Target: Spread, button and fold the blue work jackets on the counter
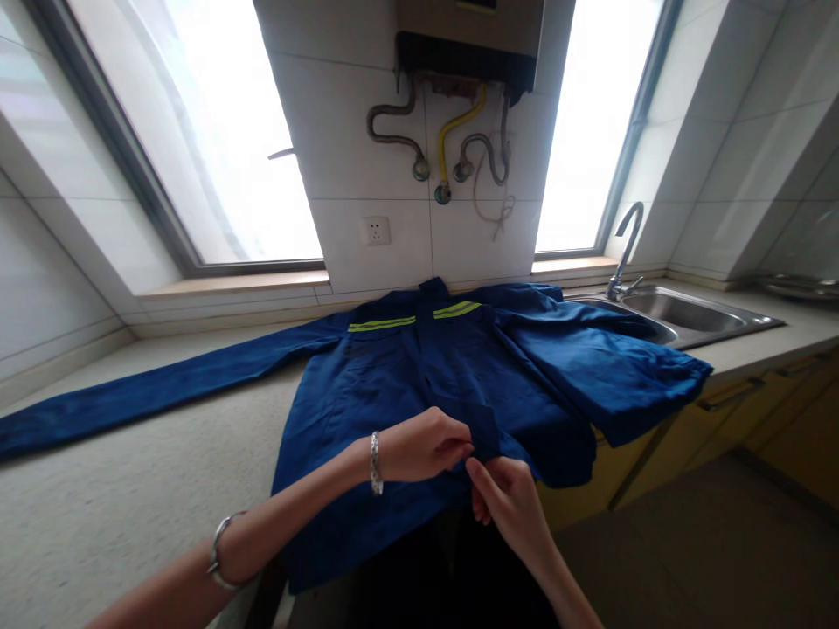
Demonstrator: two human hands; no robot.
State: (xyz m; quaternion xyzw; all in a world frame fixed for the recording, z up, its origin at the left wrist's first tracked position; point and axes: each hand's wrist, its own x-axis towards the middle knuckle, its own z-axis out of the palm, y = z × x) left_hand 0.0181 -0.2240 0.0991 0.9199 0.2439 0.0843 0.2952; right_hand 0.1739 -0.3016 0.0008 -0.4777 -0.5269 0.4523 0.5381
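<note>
Basically, left hand (425,444) and right hand (508,496) both pinched shut on the blue work jacket (419,367) front placket, low centre. The jacket lay flat on the counter (131,454), one sleeve stretched far left of the grip. Best kept edges aligned and cloth taut.

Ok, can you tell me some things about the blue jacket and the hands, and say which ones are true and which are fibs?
1. The blue jacket lies spread on the counter. True.
2. Both hands pinch the jacket's front near its lower edge. True: the left hand and the right hand meet there.
3. The jacket's stripes are red. False: they are yellow-green.
4. The sink is left of the jacket. False: it is on the right.
5. The left wrist is bare. False: it wears a bracelet.
</note>
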